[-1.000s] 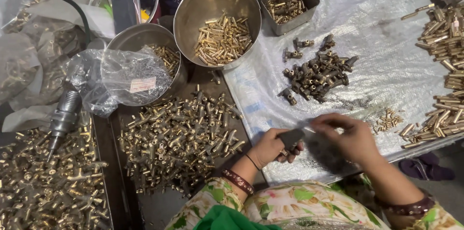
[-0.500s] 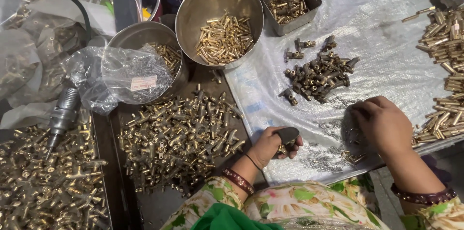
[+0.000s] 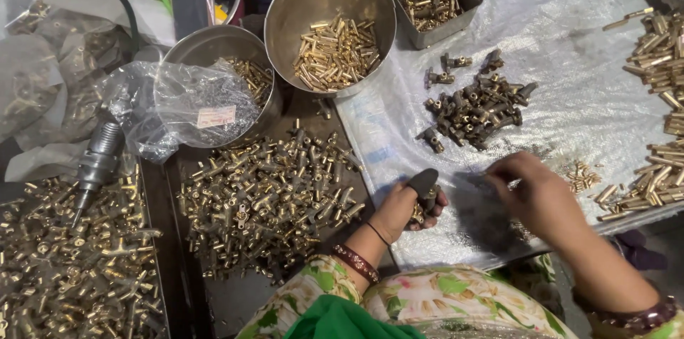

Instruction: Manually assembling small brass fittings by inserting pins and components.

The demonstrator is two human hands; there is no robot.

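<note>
Left hand (image 3: 407,209) closing around a small brass fitting (image 3: 419,216), thumb capped in a dark guard (image 3: 425,182), hovering over the plastic sheet (image 3: 570,90) beside the heap of brass tees (image 3: 267,193). Right hand (image 3: 534,193) curling palm-down onto the sheet; pinching anything or not, impossible to tell. Risking a slip: loosening that grip, dropping the fitting among the tees. Also brushing the tiny brass bits (image 3: 581,176), scattering them toward the sheet's near edge.
</note>
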